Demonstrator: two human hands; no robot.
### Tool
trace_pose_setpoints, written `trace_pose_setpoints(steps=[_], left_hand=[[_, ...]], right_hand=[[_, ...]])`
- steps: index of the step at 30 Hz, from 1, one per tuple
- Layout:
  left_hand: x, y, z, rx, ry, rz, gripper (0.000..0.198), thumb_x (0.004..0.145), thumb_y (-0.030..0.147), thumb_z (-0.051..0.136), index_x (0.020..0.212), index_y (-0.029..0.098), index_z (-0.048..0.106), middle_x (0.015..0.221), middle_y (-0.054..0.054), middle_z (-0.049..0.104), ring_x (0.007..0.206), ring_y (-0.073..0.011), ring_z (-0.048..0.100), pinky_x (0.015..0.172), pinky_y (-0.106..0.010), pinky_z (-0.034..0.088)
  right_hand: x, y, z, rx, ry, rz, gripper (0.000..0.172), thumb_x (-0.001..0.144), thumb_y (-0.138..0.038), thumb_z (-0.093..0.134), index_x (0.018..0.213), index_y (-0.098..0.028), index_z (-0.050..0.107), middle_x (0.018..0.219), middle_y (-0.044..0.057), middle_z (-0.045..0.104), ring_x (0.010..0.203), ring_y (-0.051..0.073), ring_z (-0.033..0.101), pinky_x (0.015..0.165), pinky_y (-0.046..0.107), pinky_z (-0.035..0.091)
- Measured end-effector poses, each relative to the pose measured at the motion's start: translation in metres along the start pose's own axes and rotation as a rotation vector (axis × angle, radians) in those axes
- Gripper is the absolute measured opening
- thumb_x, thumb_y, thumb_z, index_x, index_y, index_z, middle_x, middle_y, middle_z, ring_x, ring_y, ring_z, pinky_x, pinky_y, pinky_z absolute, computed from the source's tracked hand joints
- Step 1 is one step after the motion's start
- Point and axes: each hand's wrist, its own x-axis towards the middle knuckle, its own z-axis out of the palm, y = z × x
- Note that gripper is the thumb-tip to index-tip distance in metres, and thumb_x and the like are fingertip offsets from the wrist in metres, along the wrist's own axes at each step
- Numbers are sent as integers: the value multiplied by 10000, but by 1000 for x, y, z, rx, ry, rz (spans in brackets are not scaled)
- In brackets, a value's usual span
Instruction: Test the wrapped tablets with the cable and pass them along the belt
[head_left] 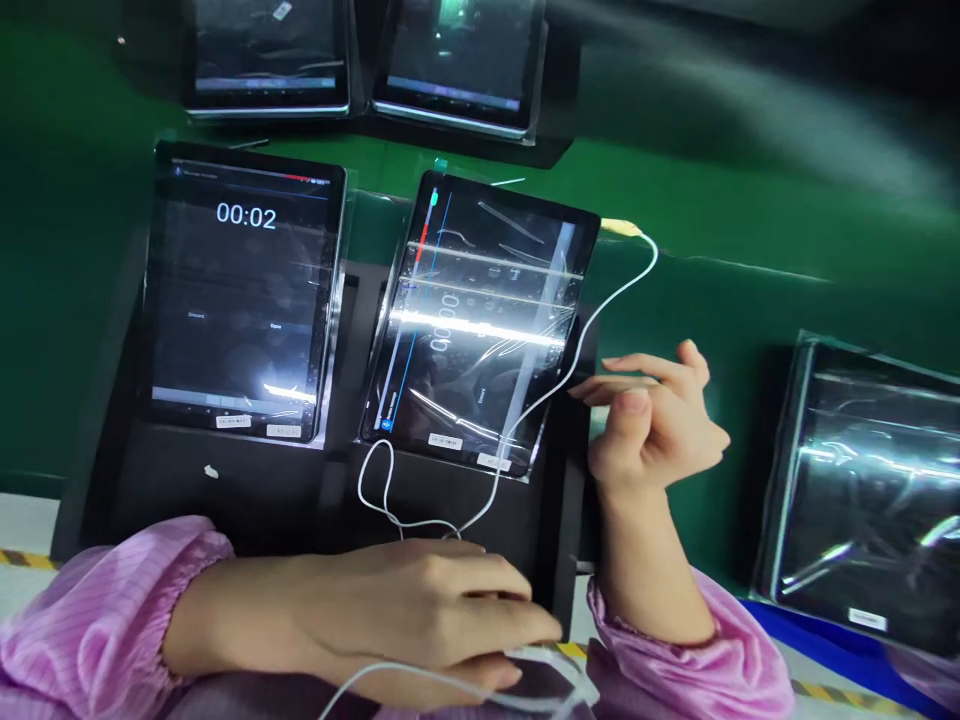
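My left hand (442, 610) reaches across the bottom of the head view, its fingers and thumb closed on a white cable (649, 275). The cable forms a loop above this hand and runs to a yellow-wrapped plug at the upper right corner of a tablet (480, 330). That tablet lies tilted, its screen turned sideways and covered by glossy film. My right hand (660, 420) is open beside its right edge, fingers apart and nothing in them. To the left lies a second tablet (244, 290) showing 00:02.
Both tablets rest on a black tray (285, 500) with a small white scrap (211, 471) on it. Two more tablets lie at the back, including one at left (266, 60). Film-wrapped tablets (870, 480) lie at right on the green surface (720, 310).
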Motion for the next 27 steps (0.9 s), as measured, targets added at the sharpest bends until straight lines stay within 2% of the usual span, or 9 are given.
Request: trace_pose_setpoints(steps=[2,4,8,12,15,17,20,23,27], left_hand=[[1,0,-4,85,-16,62,235,1004,137,564,1178,12,660,1188,-163,726,1126,-205,697,1050,-272,561],[-2,1,-6,212,21,111,257,986,67,509,1181,17,668,1297,-180,699,1274,-229,638,1160,-326,496],[-21,7,-14,463,84,118,294,983,42,485,1202,98,673,1370,-122,684,1323,-207,611,1231,-415,421],[-72,18,-20,602,256,-56,306,987,32,479,1166,155,694,1229,-43,756,1190,-152,683,1253,-399,393],[-130,22,-8,720,453,-278,400,954,-2,434,1163,195,712,1116,-24,786,1074,-148,731,1193,-359,471],[-169,21,7,808,528,-427,334,960,84,519,1169,238,730,1102,-27,792,1059,-191,749,1099,-356,557],[-210,17,25,913,485,-542,266,959,327,654,1203,256,734,1126,-44,796,1018,-233,770,983,-341,618],[-221,12,30,964,398,-544,297,966,445,667,1187,259,734,1128,-44,795,997,-232,772,966,-337,610],[-216,2,24,1025,415,-493,300,1044,479,535,1057,262,742,1034,-22,794,935,-187,754,891,-289,573]], right_hand=[[13,11,2,-31,-16,44,322,1025,-296,516,722,-241,610,655,-13,674,752,227,700,1039,541,487],[32,29,7,-89,-92,90,256,1037,-329,502,879,-234,680,839,47,737,857,241,706,951,483,538],[75,77,24,-155,-300,71,377,1044,-385,436,1296,-187,635,1289,179,695,1212,310,648,1013,511,524],[100,112,45,-88,-551,-11,375,1034,-400,417,1204,-198,684,1114,152,747,1030,302,718,911,490,579],[105,122,56,-57,-586,-72,395,1031,-444,410,1115,-191,702,963,141,744,882,297,725,806,466,601],[106,125,59,-37,-597,-95,419,1035,-467,394,1097,-185,698,944,143,736,853,294,721,783,457,602],[107,129,62,-7,-614,-105,439,1036,-494,384,1062,-186,695,916,136,723,825,284,710,772,443,596],[108,131,64,15,-628,-84,458,1026,-531,387,1027,-188,691,884,134,701,803,288,691,777,453,585],[107,133,69,58,-622,-7,487,1003,-606,401,974,-209,681,911,143,696,836,297,672,806,446,557]])
